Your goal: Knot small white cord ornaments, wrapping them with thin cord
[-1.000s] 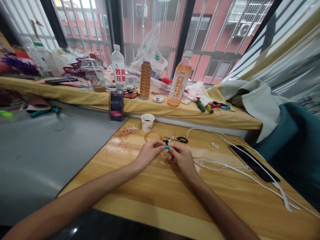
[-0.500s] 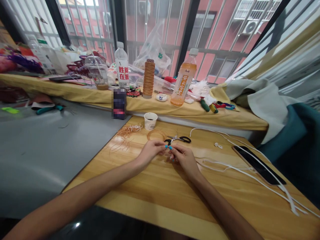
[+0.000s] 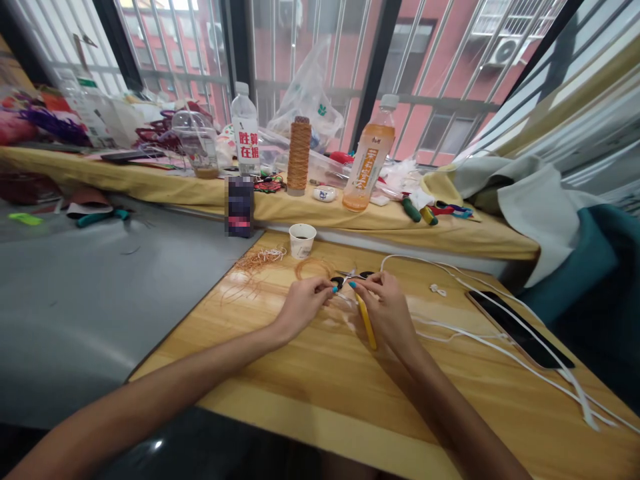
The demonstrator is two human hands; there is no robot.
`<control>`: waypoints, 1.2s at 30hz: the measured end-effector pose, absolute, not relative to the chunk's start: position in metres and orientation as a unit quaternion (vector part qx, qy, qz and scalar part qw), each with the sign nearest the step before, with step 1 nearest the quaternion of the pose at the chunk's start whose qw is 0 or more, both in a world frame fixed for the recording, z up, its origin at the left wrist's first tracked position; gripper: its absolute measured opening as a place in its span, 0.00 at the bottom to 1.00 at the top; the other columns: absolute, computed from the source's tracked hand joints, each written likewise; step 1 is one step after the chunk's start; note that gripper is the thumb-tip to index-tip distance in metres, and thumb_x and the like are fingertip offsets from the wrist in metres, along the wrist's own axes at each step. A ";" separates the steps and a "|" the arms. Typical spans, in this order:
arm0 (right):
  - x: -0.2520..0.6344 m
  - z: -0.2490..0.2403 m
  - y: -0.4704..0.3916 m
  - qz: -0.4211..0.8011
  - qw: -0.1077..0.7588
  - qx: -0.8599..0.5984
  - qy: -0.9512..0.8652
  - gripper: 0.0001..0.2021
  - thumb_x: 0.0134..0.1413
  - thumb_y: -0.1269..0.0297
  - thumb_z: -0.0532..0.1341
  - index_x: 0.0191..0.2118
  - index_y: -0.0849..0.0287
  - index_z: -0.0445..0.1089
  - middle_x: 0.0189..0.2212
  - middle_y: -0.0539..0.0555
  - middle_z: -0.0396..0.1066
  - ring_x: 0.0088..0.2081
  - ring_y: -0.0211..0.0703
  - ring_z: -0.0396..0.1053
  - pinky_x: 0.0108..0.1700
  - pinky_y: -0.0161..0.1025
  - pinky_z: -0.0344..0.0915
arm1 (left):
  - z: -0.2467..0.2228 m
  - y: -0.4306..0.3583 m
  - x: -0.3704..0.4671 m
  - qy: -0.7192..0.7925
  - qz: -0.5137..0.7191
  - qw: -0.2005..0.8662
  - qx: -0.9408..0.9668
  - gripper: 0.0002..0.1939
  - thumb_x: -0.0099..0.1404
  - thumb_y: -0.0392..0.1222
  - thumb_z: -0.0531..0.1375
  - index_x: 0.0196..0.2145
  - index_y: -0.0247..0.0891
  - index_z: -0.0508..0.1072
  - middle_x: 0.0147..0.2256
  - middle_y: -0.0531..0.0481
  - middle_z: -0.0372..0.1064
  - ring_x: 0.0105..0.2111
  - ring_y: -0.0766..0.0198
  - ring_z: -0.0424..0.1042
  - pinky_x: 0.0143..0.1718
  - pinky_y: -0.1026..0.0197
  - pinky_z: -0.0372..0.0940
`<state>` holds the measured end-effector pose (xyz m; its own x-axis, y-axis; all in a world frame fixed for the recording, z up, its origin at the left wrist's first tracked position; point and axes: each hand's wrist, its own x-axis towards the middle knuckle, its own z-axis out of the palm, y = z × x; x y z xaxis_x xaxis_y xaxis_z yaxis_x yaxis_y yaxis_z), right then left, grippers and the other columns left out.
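Note:
My left hand point(image 3: 305, 301) is closed in a pinch over the wooden table, with thin white cord point(image 3: 344, 300) showing at its fingertips. Opposite it, my right hand point(image 3: 389, 308) is pinched too, its fingertips a short gap away from the left ones. A slim yellow stick-like tool point(image 3: 368, 325) slants down from under the right fingers and appears held there; its upper end is hidden. Just behind both hands lie black-handled scissors point(image 3: 354, 273), partly covered by the fingers. A coil of orange-brown thread point(image 3: 314, 269) rests beyond my left hand.
A paper cup point(image 3: 303, 241) with dark liquid stands at the table's back, beside a heap of thread scraps point(image 3: 260, 260). White cords point(image 3: 465, 328) cross a phone point(image 3: 520, 330) on the right. The sill holds a thread spool point(image 3: 299, 157) and an orange drink bottle point(image 3: 369, 160).
My hands have drawn apart; the right one moved right and up slightly. The yellow tool has come into view beneath it, and white cord shows between the hands.

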<state>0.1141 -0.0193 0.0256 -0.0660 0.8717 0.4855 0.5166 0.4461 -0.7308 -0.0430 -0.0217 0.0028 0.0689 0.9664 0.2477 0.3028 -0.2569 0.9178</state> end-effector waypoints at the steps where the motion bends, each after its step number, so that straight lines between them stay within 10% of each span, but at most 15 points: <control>1: 0.114 0.027 -0.020 0.223 0.478 -0.491 -0.694 0.15 0.43 0.51 0.58 0.26 0.58 0.73 0.24 0.53 0.64 0.30 0.41 0.61 0.34 0.39 0.57 | 0.003 -0.022 -0.043 0.497 0.464 0.343 0.648 0.07 0.54 0.38 0.54 0.25 0.35 0.71 0.20 0.54 0.66 0.21 0.69 0.65 0.24 0.68 0.58; 6: 0.109 0.031 -0.022 0.546 0.472 -0.407 -0.559 0.14 0.40 0.53 0.60 0.26 0.60 0.70 0.20 0.48 0.63 0.18 0.30 0.57 0.21 0.31 0.52 | 0.004 -0.024 -0.043 0.484 0.450 0.320 0.679 0.07 0.54 0.36 0.53 0.25 0.35 0.71 0.20 0.54 0.66 0.21 0.71 0.64 0.23 0.69 0.58; 11: 0.118 0.028 -0.014 0.607 0.473 -0.430 -0.473 0.09 0.39 0.59 0.61 0.25 0.61 0.67 0.20 0.49 0.66 0.18 0.29 0.58 0.21 0.29 0.54 | 0.011 -0.035 -0.039 0.411 0.446 0.404 0.685 0.05 0.54 0.37 0.55 0.26 0.35 0.70 0.19 0.55 0.65 0.21 0.71 0.65 0.24 0.69 0.59; 19: 0.097 0.005 -0.031 0.085 0.267 -0.536 -0.796 0.13 0.52 0.67 0.47 0.23 0.60 0.66 0.18 0.52 0.66 0.19 0.36 0.59 0.22 0.33 0.46 | 0.017 -0.027 -0.042 0.373 0.585 0.528 0.490 0.09 0.51 0.43 0.59 0.25 0.33 0.66 0.21 0.54 0.65 0.20 0.72 0.64 0.25 0.66 0.60; 26: 0.079 0.014 -0.054 -0.155 0.262 -0.371 -0.878 0.15 0.54 0.68 0.46 0.24 0.60 0.66 0.19 0.53 0.65 0.22 0.36 0.59 0.24 0.34 0.45 | 0.003 -0.014 -0.048 0.456 0.523 0.388 0.606 0.05 0.54 0.38 0.54 0.26 0.35 0.67 0.20 0.54 0.63 0.21 0.70 0.62 0.24 0.66 0.57; 30: 0.104 0.028 -0.032 0.027 0.343 -0.456 -0.821 0.16 0.55 0.61 0.46 0.23 0.59 0.64 0.19 0.51 0.63 0.22 0.35 0.58 0.25 0.33 0.48 | 0.003 -0.030 -0.040 0.413 0.453 0.293 0.734 0.07 0.55 0.33 0.52 0.25 0.36 0.68 0.21 0.54 0.64 0.23 0.70 0.62 0.27 0.68 0.56; 36: 0.109 0.010 -0.016 0.447 0.393 -0.467 -0.655 0.18 0.47 0.50 0.51 0.19 0.59 0.58 0.14 0.46 0.56 0.17 0.33 0.52 0.21 0.32 0.49 | 0.016 -0.049 -0.031 0.364 0.496 0.441 0.653 0.06 0.57 0.40 0.53 0.27 0.35 0.66 0.19 0.55 0.61 0.20 0.72 0.61 0.23 0.69 0.57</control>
